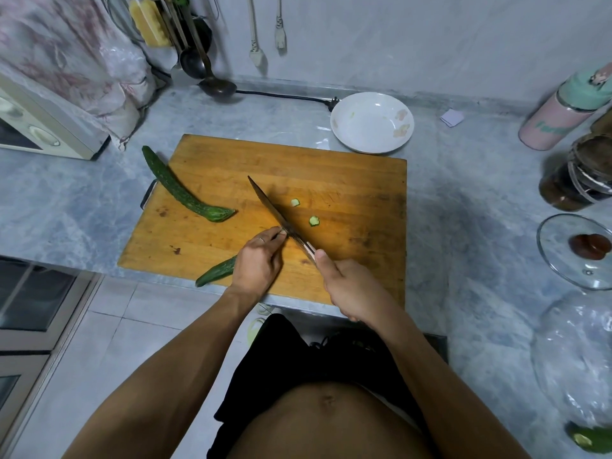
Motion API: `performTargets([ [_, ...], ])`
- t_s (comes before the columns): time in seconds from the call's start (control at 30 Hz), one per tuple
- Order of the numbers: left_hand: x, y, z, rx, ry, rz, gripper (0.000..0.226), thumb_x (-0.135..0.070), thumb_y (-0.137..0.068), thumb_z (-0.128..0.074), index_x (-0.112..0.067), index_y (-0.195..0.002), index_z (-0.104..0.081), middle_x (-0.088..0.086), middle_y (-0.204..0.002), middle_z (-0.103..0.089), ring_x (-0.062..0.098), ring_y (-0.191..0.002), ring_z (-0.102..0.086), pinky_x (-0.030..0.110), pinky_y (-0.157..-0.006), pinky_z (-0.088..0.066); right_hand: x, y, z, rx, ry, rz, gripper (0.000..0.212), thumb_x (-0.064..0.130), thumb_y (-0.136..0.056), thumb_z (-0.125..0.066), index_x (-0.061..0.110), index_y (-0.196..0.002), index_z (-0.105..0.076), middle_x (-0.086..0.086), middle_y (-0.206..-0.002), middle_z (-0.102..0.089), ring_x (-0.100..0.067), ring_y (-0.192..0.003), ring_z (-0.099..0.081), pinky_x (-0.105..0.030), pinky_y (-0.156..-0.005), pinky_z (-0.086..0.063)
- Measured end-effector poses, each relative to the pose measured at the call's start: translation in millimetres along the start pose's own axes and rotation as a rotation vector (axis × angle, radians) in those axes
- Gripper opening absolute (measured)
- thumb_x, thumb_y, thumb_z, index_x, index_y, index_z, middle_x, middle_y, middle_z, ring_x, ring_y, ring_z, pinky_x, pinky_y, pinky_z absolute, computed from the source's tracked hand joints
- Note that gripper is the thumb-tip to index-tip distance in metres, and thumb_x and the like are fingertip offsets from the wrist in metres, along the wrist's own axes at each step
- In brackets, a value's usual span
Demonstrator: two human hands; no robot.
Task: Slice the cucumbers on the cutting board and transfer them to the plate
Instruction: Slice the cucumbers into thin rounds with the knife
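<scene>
A wooden cutting board lies on the grey counter. My left hand presses a cucumber down at the board's near edge; most of it is hidden under the hand. My right hand grips a knife, whose blade rests against my left fingertips. Two small cucumber pieces lie right of the blade. A second, whole cucumber rests across the board's left edge. The white plate sits beyond the board's far right corner, holding only tiny scraps.
A microwave stands at the left. Ladles hang at the back wall. A pink bottle, a dark jar, a glass lid and a plastic bag crowd the right side. Another cucumber piece lies bottom right.
</scene>
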State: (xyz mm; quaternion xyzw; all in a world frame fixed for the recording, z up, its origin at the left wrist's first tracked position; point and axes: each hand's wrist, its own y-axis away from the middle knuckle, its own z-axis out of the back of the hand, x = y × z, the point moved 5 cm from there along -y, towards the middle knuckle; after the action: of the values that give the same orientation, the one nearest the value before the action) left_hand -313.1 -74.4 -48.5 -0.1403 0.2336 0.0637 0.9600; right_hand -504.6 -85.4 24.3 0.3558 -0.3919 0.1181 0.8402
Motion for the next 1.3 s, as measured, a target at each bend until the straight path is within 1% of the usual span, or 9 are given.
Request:
performTargets([
  [0.17, -3.1, -0.2, -0.6, -0.023, -0.003, -0.014, 0.027, 0.001, -0.081, -0.068, -0.004, -0.107, -0.072, 0.014, -0.116, -0.068, 0.029, -0.102, -0.067, 0.035, -0.082, -0.055, 6.6, -11.0, -8.6, -0.022, 0.044, 0.018, 0.068, 0.056, -0.103, -0.022, 0.012, -0.064, -0.056, -0.004, -0.060, -0.050, -0.022, -0.063, -0.052, -0.035, -0.068, -0.041],
  [0.3, -4.5, 2.0, 0.2, -0.040, 0.005, -0.024, 0.026, 0.003, -0.080, -0.069, -0.003, -0.105, -0.073, 0.015, -0.113, -0.069, 0.030, -0.099, -0.068, 0.036, -0.080, -0.056, 5.0, -18.9, -15.2, -0.044, 0.078, 0.027, 0.073, 0.056, -0.103, -0.021, 0.004, -0.085, -0.068, -0.009, -0.072, -0.060, -0.030, -0.080, -0.059, -0.038, -0.075, -0.047],
  [0.47, -6.7, 1.7, 4.3, -0.052, 0.049, -0.007, 0.031, 0.003, -0.082, -0.065, -0.008, -0.111, -0.072, 0.009, -0.117, -0.069, 0.026, -0.099, -0.068, 0.032, -0.078, -0.056, 0.0, -21.9, -14.2, -0.030, 0.046, 0.002, 0.072, 0.058, -0.102, -0.019, 0.010, -0.108, -0.073, -0.008, -0.078, -0.063, -0.028, -0.086, -0.060, -0.039, -0.083, -0.050],
  [0.53, -7.4, 2.6, 7.0, -0.060, 0.069, 0.020, 0.033, 0.001, -0.084, -0.063, -0.010, -0.114, -0.070, 0.006, -0.118, -0.068, 0.024, -0.100, -0.068, 0.030, -0.078, -0.055, -0.9, -22.0, -12.1, -0.019, 0.033, -0.008, 0.072, 0.060, -0.101, -0.019, 0.013, -0.096, -0.073, -0.004, -0.067, -0.057, -0.025, -0.074, -0.059, -0.039, -0.078, -0.052],
  [0.6, -7.4, 3.8, 9.4, -0.073, 0.080, 0.039, 0.029, -0.002, -0.087, -0.063, -0.009, -0.114, -0.069, 0.006, -0.117, -0.069, 0.024, -0.101, -0.067, 0.030, -0.081, -0.054, -2.8, -19.6, -9.1, -0.033, 0.006, -0.035, 0.065, 0.061, -0.101, -0.020, 0.021, -0.072, -0.063, -0.001, -0.060, -0.050, -0.020, -0.061, -0.052, -0.041, -0.071, -0.052],
  [0.67, -9.0, 2.7, 10.2, -0.069, 0.073, 0.036, 0.026, -0.004, -0.088, -0.064, -0.009, -0.113, -0.070, 0.007, -0.117, -0.069, 0.024, -0.102, -0.067, 0.031, -0.081, -0.054, -5.8, -17.7, -4.0, -0.054, -0.029, -0.058, 0.061, 0.062, -0.100, -0.019, 0.029, -0.062, -0.053, 0.000, -0.057, -0.050, -0.018, -0.054, -0.051, -0.041, -0.067, -0.052],
  [0.93, -12.6, 2.3, 11.4, -0.061, -0.031, 0.043, 0.025, -0.009, -0.090, -0.063, -0.009, -0.114, -0.071, 0.005, -0.118, -0.067, 0.026, -0.095, -0.067, 0.035, -0.064, -0.057, -14.9, -18.4, 9.2, -0.070, -0.037, -0.069, 0.073, 0.065, -0.098, -0.020, 0.009, -0.076, -0.060, -0.004, -0.055, -0.045, -0.020, -0.046, -0.044, -0.032, -0.054, -0.039],
  [1.17, -4.6, 0.5, 10.0, -0.038, 0.004, 0.023, 0.026, -0.004, -0.087, -0.065, -0.007, -0.112, -0.072, 0.009, -0.119, -0.068, 0.026, -0.100, -0.068, 0.035, -0.080, -0.056, -2.9, -6.5, 2.9, -0.040, -0.090, -0.008, 0.061, 0.064, -0.099, -0.025, 0.025, -0.061, -0.053, 0.004, -0.051, -0.046, -0.015, -0.045, -0.044, -0.032, -0.057, -0.039],
  [1.3, -2.3, 0.8, 9.5, -0.033, -0.003, 0.022, 0.028, -0.004, -0.085, -0.067, -0.008, -0.111, -0.072, 0.008, -0.119, -0.068, 0.025, -0.100, -0.068, 0.035, -0.082, -0.055, 3.2, -3.0, -2.0, -0.043, -0.043, 0.023, 0.067, 0.063, -0.099, -0.024, 0.013, -0.066, -0.054, 0.000, -0.053, -0.045, -0.016, -0.046, -0.045, -0.031, -0.058, -0.039],
])
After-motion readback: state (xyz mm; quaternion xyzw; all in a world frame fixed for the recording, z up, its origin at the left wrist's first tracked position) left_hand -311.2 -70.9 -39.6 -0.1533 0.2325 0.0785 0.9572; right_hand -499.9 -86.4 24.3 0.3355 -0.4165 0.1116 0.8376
